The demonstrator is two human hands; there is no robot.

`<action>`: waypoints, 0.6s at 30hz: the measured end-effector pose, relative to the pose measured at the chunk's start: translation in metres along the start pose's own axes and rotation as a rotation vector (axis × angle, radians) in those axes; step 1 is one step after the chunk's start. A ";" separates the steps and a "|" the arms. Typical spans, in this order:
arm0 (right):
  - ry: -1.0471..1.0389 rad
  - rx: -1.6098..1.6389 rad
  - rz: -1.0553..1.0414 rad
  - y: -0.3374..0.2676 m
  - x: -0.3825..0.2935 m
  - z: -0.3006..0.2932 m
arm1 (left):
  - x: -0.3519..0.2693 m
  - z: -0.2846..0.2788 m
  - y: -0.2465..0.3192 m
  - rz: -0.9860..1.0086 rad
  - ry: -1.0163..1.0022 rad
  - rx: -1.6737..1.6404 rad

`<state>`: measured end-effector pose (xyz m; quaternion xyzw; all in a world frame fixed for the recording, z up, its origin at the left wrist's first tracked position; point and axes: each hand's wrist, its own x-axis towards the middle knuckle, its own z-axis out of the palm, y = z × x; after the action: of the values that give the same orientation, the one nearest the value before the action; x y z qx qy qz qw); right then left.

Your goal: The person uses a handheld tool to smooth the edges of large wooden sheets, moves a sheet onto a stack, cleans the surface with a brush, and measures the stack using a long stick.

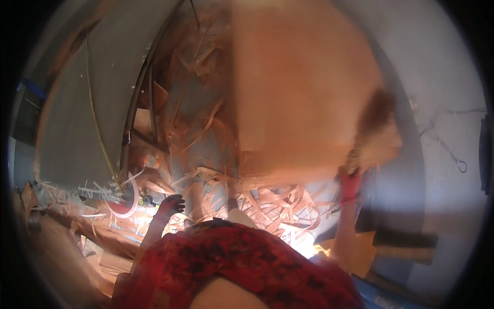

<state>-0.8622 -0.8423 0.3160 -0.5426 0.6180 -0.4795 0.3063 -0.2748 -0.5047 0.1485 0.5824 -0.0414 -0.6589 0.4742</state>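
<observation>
My right hand (pixel 350 183), in a red glove, is closed on the handle of a dark-bristled brush (pixel 374 116), blurred by motion. The brush lies over the right part of a large orange-brown panel or board (pixel 301 96). At the lower left my left hand (pixel 172 205), in a red and dark glove, has its fingers apart and holds nothing. A red bucket with a pale rim (pixel 123 206) stands to the left of it, with a thin yellowish stick (pixel 94 119) rising out of it.
Strips of brown veneer or paper (pixel 285 202) litter the floor in front of me. A large grey board (pixel 73 116) stands at the left beside a dark frame (pixel 135 100). At the right, a looped cord (pixel 449 148) lies against a pale surface. Bright light falls near my body.
</observation>
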 end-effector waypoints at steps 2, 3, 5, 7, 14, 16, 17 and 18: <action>-0.167 0.094 0.264 0.009 0.002 0.034 | 0.002 -0.025 -0.015 0.034 -0.040 -0.068; -0.223 0.118 0.475 0.000 0.008 0.046 | 0.005 -0.043 -0.023 -0.009 -0.064 -0.140; 0.033 0.096 -0.010 -0.021 0.068 0.011 | 0.019 -0.015 -0.014 -0.038 -0.038 0.001; 0.083 0.335 -0.350 -0.147 0.105 0.022 | 0.010 -0.031 -0.009 -0.066 0.028 0.024; 0.260 0.279 -0.832 -0.324 0.275 -0.002 | 0.030 0.013 0.015 0.010 0.006 0.066; 0.023 0.008 -0.425 -0.290 0.331 0.037 | 0.038 -0.021 -0.026 0.327 -0.143 0.416; 0.098 -0.059 -0.350 -0.273 0.341 0.032 | 0.042 0.003 -0.018 0.154 -0.132 0.252; 0.236 -0.051 -0.430 -0.270 0.341 0.029 | 0.034 0.018 -0.008 -0.008 -0.062 0.085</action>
<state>-0.8108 -1.1655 0.6039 -0.6094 0.5316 -0.5781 0.1090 -0.2895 -0.5327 0.1246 0.5814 -0.0819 -0.6764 0.4448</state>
